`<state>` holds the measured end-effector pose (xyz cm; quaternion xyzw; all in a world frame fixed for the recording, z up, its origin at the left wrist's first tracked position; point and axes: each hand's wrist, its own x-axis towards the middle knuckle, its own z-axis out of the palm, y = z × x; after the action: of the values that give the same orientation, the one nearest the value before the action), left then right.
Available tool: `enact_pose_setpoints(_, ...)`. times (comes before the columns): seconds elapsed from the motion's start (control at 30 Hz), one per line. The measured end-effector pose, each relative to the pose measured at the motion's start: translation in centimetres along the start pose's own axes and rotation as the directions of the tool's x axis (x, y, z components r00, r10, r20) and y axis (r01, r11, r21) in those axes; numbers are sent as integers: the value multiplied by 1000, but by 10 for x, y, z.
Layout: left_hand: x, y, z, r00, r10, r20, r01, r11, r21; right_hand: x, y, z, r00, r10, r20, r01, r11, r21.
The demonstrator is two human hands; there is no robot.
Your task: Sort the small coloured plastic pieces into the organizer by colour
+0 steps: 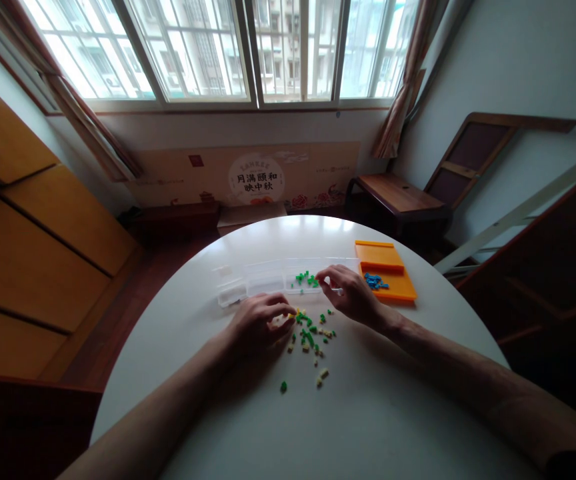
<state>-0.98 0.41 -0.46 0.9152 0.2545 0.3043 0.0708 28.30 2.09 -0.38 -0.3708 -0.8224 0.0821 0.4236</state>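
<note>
Head view: my left hand (261, 325) rests on the white worktop (368, 413), fingers curled and tips pinched at the edge of the loose bricks (312, 337), green and cream; I cannot tell whether it grips one. My right hand (349, 291) bends its fingers over the rim of the clear box (263, 277), just beside the green bricks (307, 280) inside; its grip is hidden too. An orange tray (393, 267) holding blue bricks (375, 283) lies just beyond.

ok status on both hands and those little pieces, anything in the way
Left hand curled on the loose pieces, grip unclear. Right hand at the clear box by its green pieces. Orange tray beside, nothing blocking.
</note>
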Motion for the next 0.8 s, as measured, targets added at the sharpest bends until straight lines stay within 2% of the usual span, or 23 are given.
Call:
enact_pose_setpoints(0.13, -2, -5, 4, 999, -24, 24, 23, 999, 28, -16, -2, -3, 986, -131, 105, 130, 991, 19)
enact_pose_setpoints(0.27, -2, -8, 6, 999, -17, 51, 15, 999, 30, -19, -8, -9, 959, -217, 181, 208, 976, 65)
enact_pose_setpoints(0.5, -3, -11, 8, 997, 4, 72, -5, 1000, 22, -15, -22, -24, 907, -240, 347, 196, 968, 157)
enact_pose_setpoints(0.8, 3, -6, 6, 998, -3, 69, -1, 998, 58, -17, -22, -22, 895, -258, 363, 216, 964, 153)
